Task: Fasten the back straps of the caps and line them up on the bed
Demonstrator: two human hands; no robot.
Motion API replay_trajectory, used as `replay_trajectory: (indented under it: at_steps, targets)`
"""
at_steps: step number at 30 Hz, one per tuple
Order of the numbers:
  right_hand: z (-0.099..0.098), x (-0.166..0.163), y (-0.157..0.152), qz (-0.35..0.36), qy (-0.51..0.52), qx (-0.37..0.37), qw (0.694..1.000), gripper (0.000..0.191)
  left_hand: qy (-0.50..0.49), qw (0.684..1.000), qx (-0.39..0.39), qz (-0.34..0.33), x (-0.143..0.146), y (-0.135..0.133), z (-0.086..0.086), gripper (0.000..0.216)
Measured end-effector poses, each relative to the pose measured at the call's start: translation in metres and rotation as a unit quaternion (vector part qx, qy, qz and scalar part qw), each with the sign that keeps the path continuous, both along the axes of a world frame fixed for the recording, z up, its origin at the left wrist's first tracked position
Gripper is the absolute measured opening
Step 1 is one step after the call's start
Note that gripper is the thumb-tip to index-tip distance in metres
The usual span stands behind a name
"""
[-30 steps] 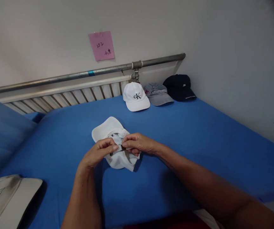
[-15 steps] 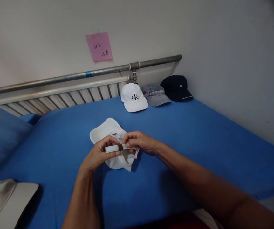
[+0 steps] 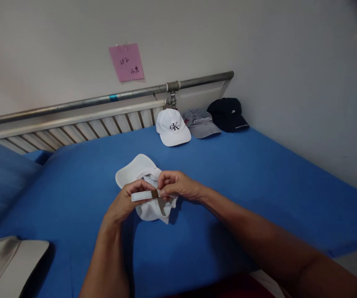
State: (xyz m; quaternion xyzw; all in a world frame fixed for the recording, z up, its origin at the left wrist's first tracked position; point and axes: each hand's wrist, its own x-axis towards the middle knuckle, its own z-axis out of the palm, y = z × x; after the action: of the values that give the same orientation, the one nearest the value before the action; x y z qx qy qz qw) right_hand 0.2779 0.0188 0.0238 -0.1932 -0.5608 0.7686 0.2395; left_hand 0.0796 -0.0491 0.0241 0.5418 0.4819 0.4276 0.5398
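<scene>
A white cap (image 3: 138, 168) lies upside down on the blue sheet, its brim pointing away to the upper left. Its back strap (image 3: 141, 196) is raised between my two hands, with a small brown buckle (image 3: 155, 193) on it. My left hand (image 3: 124, 203) is closed on the strap's free end, left of the buckle. Just right of the buckle, my right hand (image 3: 180, 185) pinches the strap between thumb and fingers. Part of the cap's inside and rim is hidden behind the fingers.
Beyond stand a white cap with letters (image 3: 173, 127), a grey cap (image 3: 201, 123) and a black cap (image 3: 228, 115). Another pale cap (image 3: 9, 265) sits at the lower left. A metal pipe (image 3: 85, 103) and a white radiator (image 3: 104, 124) run along the wall under a pink note (image 3: 126, 63).
More of the strap's free end sticks out left of the buckle, and the strap has shifted slightly left and down. Both hands keep their hold. The view has turned slightly.
</scene>
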Motion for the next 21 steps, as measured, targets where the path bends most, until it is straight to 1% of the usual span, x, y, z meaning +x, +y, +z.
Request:
replay_trajectory:
  at_steps: [4,7,9,11,14,16,19,21]
  targets:
    - [0.003,0.0,-0.002,-0.001,-0.015,0.019,1.0,0.015,-0.004,1.0,-0.006,-0.016,0.003,0.0,0.001,0.019]
    - [0.007,0.001,-0.002,-0.003,-0.068,0.041,0.997,0.017,-0.011,1.0,-0.02,-0.006,0.007,0.0,0.002,0.02]
    - [0.009,0.001,-0.002,0.015,-0.115,0.059,0.992,0.022,-0.021,0.999,-0.026,-0.005,0.009,0.0,0.003,0.021]
    - [0.009,0.001,-0.002,0.042,-0.14,0.069,0.987,0.028,-0.033,0.999,-0.031,-0.011,0.009,0.0,0.004,0.021]
    - [0.008,0.001,0.0,0.072,-0.142,0.061,0.985,0.032,-0.034,0.999,-0.035,0.005,0.004,-0.002,0.004,0.017]
    - [0.007,0.001,0.001,0.078,-0.134,0.045,0.987,0.032,-0.011,1.0,-0.024,0.007,-0.001,-0.003,0.005,0.024]
    - [0.004,0.001,0.001,0.068,-0.116,0.025,0.991,0.03,0.035,0.999,0.004,-0.038,-0.008,-0.005,0.006,0.038]
    - [0.003,0.0,0.001,0.055,-0.11,0.019,0.992,0.031,0.062,0.996,0.0,-0.064,-0.01,-0.007,0.009,0.035]
